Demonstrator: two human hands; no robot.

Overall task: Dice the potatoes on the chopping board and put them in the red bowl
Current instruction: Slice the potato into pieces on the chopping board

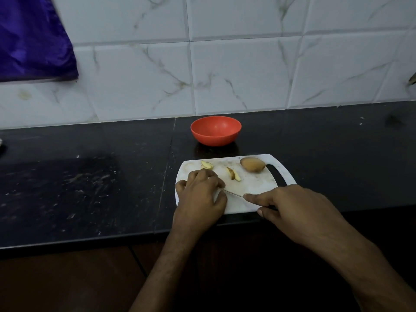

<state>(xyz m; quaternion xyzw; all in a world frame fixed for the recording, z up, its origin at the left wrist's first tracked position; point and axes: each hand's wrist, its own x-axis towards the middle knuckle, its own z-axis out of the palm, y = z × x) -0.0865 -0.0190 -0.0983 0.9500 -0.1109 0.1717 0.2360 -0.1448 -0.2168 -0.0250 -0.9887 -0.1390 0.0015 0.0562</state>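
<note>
A white chopping board (252,185) lies on the black counter. A potato half (252,164) sits near the board's handle hole. Cut wedges (233,174) lie mid-board and more pieces (206,165) lie at its far left. My left hand (200,194) has its fingers curled down over a potato piece that is mostly hidden beneath it. My right hand (290,206) grips a knife (234,193), forefinger along its spine, the blade pointing left toward my left fingers. The red bowl (215,130) stands behind the board with nothing visible inside.
The black counter (90,188) stretches left and right of the board, with a white tiled wall behind it. A purple cloth (33,39) hangs at the upper left. The counter's front edge runs just below the board.
</note>
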